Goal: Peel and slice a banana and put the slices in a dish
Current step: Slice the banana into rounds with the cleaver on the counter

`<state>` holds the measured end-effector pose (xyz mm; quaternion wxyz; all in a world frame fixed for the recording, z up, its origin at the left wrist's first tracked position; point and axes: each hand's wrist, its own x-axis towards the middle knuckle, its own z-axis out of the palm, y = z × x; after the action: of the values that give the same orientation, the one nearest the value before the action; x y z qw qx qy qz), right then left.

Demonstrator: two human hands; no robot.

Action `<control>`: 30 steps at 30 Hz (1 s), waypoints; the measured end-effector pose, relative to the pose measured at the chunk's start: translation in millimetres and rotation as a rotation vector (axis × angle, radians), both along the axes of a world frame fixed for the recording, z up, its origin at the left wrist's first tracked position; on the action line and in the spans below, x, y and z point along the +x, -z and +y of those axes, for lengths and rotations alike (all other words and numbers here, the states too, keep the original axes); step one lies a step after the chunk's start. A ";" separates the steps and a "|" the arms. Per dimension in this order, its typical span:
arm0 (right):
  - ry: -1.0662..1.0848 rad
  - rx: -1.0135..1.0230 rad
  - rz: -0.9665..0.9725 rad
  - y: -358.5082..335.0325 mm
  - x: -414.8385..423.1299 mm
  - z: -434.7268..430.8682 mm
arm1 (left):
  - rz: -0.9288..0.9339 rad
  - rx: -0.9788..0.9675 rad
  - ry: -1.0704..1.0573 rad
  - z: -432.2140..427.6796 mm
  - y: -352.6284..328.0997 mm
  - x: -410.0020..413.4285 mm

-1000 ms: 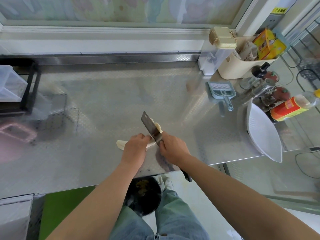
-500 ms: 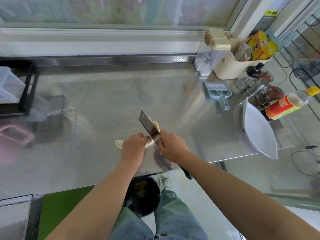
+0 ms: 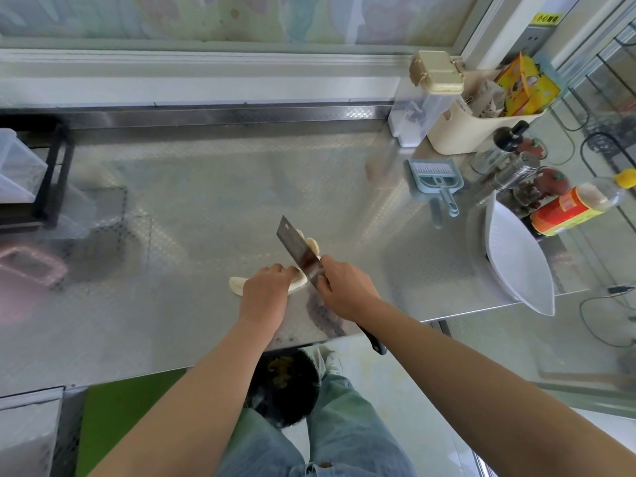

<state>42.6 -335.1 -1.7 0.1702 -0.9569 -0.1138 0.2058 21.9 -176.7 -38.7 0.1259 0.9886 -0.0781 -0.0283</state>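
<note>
Peeled banana [image 3: 237, 285] lies on the steel surface [image 3: 206, 218] under my left hand [image 3: 265, 290]. Only its pale tip shows, out past the left side of my knuckles. The left hand curls over it with fingers bent, pinning it down. My right hand [image 3: 344, 287] wraps the cleaver [image 3: 297, 249] where handle meets blade. The blade comes down across the fruit just right of my left fingertips. A few cut slices [image 3: 311, 244] sit just beyond the blade, ahead of my right hand.

Handling, as I judge it: the fruit is soft, light and slick at the cut face. It will likely bruise under hard pressure and may skid on bare steel. Best held lightly from above, close to the cut, knuckles tucked back. The slices look sticky and fragile, so lift them by the edges. The white dish [image 3: 519, 266] sits well off to the right of my right hand.
</note>
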 end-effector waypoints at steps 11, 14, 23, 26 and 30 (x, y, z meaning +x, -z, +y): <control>-0.004 -0.025 0.051 -0.2 0.1 1.9 | 0.026 -0.038 -0.022 -1.3 0.3 2.2; 0.001 -0.023 0.062 2.8 -1.7 5.0 | 0.047 -0.052 -0.025 0.0 0.3 2.0; 0.017 -0.082 0.049 13.5 -8.5 18.7 | 0.023 -0.067 -0.034 2.1 2.7 1.6; 0.037 -0.090 0.047 16.2 -8.2 21.1 | 0.025 -0.074 -0.034 3.5 4.5 2.0; 0.044 -0.128 0.092 22.1 -10.3 22.8 | 0.046 -0.102 -0.027 5.0 4.7 2.5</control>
<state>32.3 -312.4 -23.8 0.1180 -0.9576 -0.0715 0.2528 24.4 -171.7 -43.4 0.1783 0.9809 -0.0632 -0.0451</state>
